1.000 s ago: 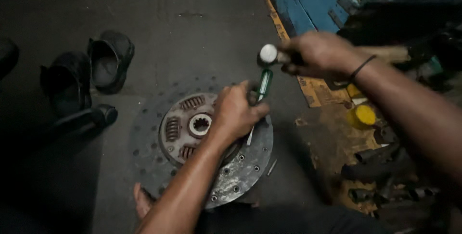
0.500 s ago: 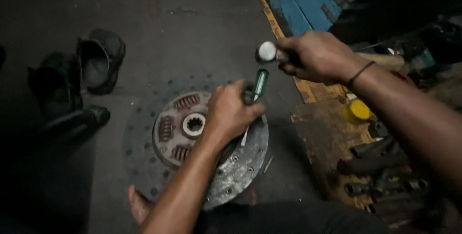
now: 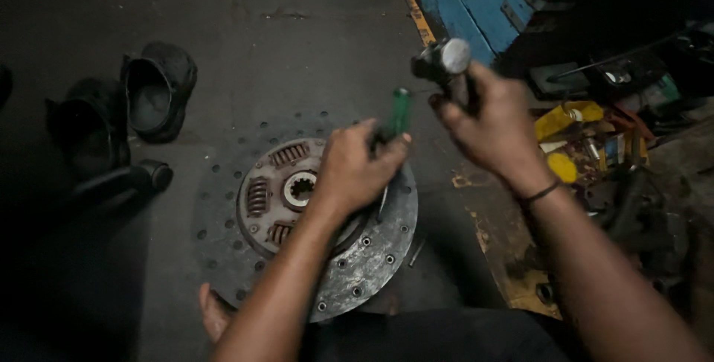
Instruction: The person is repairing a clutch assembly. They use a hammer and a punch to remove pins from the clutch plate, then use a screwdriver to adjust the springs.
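Left hand [image 3: 353, 172] clamped on green-handled screwdriver [image 3: 400, 113], tip against clutch disc [image 3: 305, 217]; right hand [image 3: 491, 120] clenches raised hammer [image 3: 444, 58]; strike squarely, tool steady.

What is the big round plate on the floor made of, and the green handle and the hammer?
The round disc looks like metal: dull grey, with rivets and rusty springs near its toothed hub. The green handle in the left hand seems to be see-through plastic. The hammer in the right hand has a shiny face, so probably steel.
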A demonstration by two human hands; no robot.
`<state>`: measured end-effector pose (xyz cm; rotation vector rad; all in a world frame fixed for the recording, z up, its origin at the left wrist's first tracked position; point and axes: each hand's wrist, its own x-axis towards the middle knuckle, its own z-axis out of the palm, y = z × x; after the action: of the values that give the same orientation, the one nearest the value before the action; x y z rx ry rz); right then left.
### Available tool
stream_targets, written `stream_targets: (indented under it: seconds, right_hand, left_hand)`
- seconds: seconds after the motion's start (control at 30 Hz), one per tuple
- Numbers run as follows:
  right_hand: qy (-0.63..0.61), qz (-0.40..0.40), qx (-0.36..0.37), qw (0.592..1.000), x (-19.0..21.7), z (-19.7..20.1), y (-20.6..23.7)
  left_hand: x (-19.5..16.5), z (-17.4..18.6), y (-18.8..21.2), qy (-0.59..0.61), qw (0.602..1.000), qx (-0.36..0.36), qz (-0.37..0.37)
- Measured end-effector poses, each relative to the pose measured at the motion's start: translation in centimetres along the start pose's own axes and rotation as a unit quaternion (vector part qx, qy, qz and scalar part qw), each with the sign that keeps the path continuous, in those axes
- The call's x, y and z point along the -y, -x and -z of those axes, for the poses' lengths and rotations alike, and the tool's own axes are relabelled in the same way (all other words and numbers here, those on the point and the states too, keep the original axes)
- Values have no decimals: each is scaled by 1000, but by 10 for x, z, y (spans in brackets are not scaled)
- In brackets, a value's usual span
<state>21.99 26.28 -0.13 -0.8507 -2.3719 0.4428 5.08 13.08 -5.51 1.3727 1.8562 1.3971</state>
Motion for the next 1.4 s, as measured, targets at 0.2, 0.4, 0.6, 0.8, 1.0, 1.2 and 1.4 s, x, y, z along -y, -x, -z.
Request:
stream_targets:
  seconds: [0.2, 0.4, 0.6, 0.8, 1.0, 1.2, 1.4]
  right_hand:
    - [-33, -43, -16, 998, 5, -17, 11]
    - [-85, -154, 42, 983, -10, -73, 31]
    - [-139, -79, 48, 986, -37, -93, 31]
    - [-101, -86, 51, 990, -29, -90, 29]
    - [-189, -118, 3, 975, 34, -24, 14]
    - [-526, -185, -21, 830, 99, 73, 54]
    - [-474, -327, -108, 810, 119, 53, 183]
  left_hand:
    - [15, -5, -3, 32, 992, -112, -55]
    - [-5, 0, 10, 114, 981, -152, -22]
    - [-22, 32, 63, 105, 989, -95, 31]
    - [-36, 50, 121, 56, 998, -12, -32]
    - [-41, 37, 156, -40, 973, 7, -227]
    - [-18, 22, 169, -267, 925, 21, -269]
    - [-10, 26, 171, -336, 904, 25, -264]
